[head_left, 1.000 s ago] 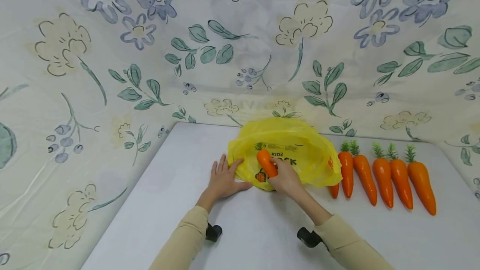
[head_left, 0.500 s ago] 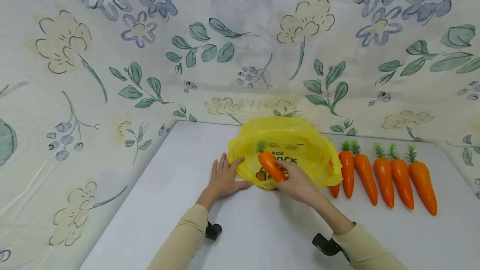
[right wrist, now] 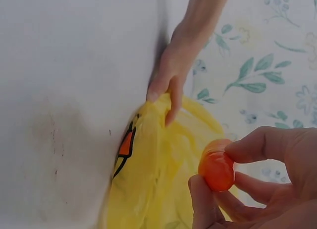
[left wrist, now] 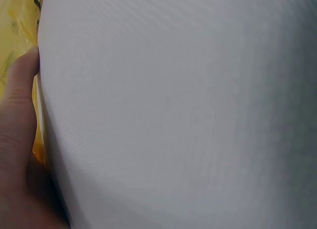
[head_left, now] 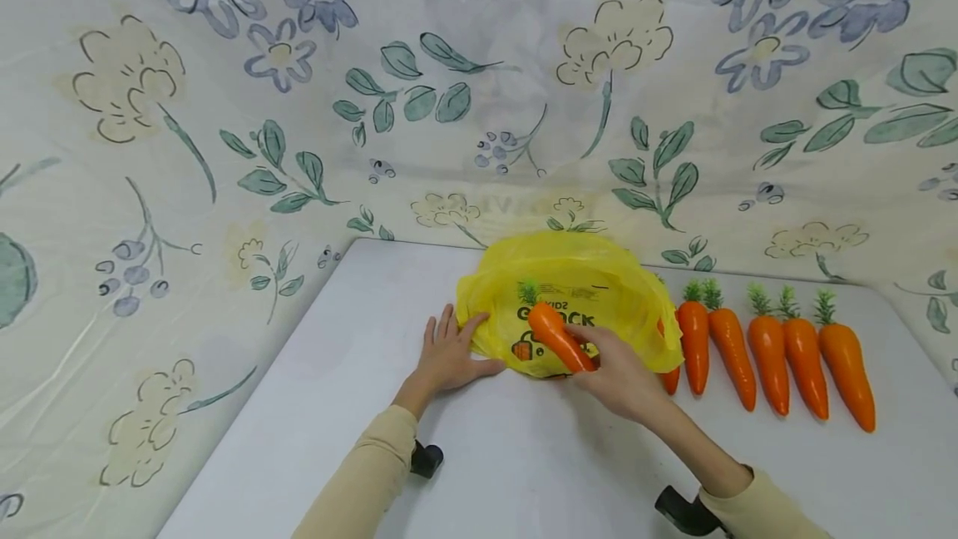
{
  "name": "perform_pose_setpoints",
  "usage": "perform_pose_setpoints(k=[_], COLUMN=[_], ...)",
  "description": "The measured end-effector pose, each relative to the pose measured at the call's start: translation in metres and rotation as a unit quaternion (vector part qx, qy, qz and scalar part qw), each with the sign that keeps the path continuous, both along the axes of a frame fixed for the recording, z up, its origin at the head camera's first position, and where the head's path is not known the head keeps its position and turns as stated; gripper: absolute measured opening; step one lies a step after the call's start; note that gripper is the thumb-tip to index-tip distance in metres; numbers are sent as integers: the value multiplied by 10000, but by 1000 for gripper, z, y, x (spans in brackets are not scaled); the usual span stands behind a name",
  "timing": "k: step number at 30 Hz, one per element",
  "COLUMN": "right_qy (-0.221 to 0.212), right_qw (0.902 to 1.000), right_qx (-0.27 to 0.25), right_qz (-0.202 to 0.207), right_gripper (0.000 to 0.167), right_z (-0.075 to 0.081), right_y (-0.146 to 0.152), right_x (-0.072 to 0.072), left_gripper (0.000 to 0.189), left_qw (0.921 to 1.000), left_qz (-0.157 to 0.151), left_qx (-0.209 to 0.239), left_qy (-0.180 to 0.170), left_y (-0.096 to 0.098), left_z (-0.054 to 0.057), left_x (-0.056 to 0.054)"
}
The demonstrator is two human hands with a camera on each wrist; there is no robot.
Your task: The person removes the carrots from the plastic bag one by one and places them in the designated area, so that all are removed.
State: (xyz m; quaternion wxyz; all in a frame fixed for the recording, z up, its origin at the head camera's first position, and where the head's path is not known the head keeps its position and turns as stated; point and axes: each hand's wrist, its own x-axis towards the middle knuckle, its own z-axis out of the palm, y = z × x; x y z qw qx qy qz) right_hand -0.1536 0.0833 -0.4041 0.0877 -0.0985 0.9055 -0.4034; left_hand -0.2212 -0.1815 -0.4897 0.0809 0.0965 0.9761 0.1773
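Note:
My right hand (head_left: 617, 374) pinches an orange toy carrot (head_left: 557, 333) near its narrow end. The carrot's green top points away, over the mouth of a yellow plastic bag (head_left: 569, 252) with black printing. In the right wrist view, thumb and fingertips press the carrot (right wrist: 216, 164) from opposite sides. My left hand (head_left: 447, 358) lies with spread, fairly straight fingers at the bag's left front edge, its index finger and thumb over the yellow film. The left wrist view catches only part of that hand (left wrist: 17, 120) beside the bag.
Several more toy carrots (head_left: 767, 364) lie in a row right of the bag, green tops toward the back. One (head_left: 671, 379) is partly hidden by the bag. The white table (head_left: 494, 472) meets a floral sheet (head_left: 509, 90) behind and at the left.
My right hand has moved right, drawing the carrot with it, and the carrot now slants more. The left hand and the bag stay almost where they were.

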Motion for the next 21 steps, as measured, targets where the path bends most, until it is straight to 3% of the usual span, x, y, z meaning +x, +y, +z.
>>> perform_pose_setpoints(k=[12,21], right_qy=[-92,444], right_qw=[9997,9986], right_qx=[-208,-174], right_qz=[-42,-225], right_gripper=[60,61], right_z=[20,31], right_y=[25,48], right_x=[17,19], left_gripper=[90,90], left_qw=[10000,10000], left_qz=[-24,-14], left_qx=[-27,-35], left_qy=[21,53], left_y=[1,1], left_z=[-1,0], left_x=[-1,-1])
